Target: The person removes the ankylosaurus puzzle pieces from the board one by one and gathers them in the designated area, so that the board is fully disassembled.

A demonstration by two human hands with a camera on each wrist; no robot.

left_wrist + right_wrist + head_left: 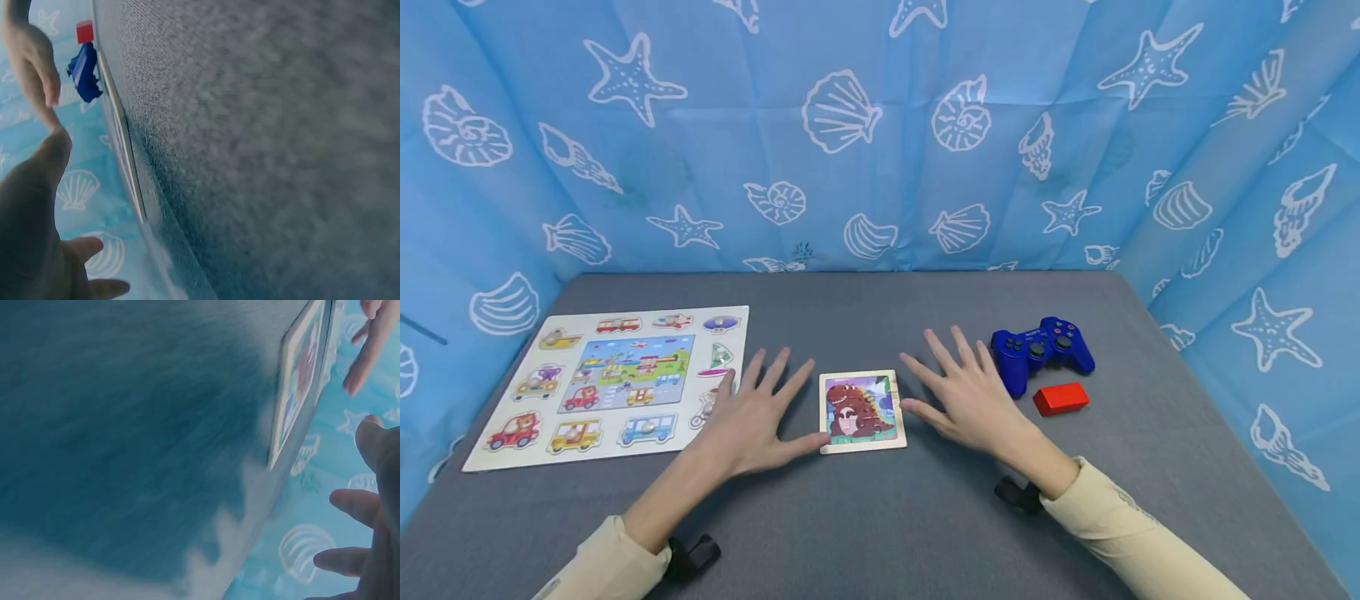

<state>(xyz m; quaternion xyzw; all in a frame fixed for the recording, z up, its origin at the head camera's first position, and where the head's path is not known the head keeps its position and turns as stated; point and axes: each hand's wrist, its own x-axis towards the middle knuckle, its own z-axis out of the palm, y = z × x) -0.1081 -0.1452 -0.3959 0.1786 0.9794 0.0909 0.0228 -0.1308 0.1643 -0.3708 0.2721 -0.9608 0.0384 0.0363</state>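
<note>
A small wooden jigsaw puzzle (861, 412) with a brown dinosaur picture lies flat between the two hands. My left hand (745, 429) hovers left of it with fingers spread and nothing held; its thumb tip overlaps the frame's left edge in the head view. On the other side, my right hand (966, 400) is also spread and holds nothing, thumb and forefinger near the puzzle's right edge. The right wrist view shows the puzzle (300, 375) edge-on, apart from the right fingers (353, 506). In the left wrist view, both hands appear raised off the cloth.
A large vehicle peg-puzzle board (611, 429) lies at the left, partly behind the left fingers. To the right are a blue game controller (1043, 348) and a red block (1060, 398). Behind the grey table (865, 533) hangs a blue shell-patterned curtain (880, 175).
</note>
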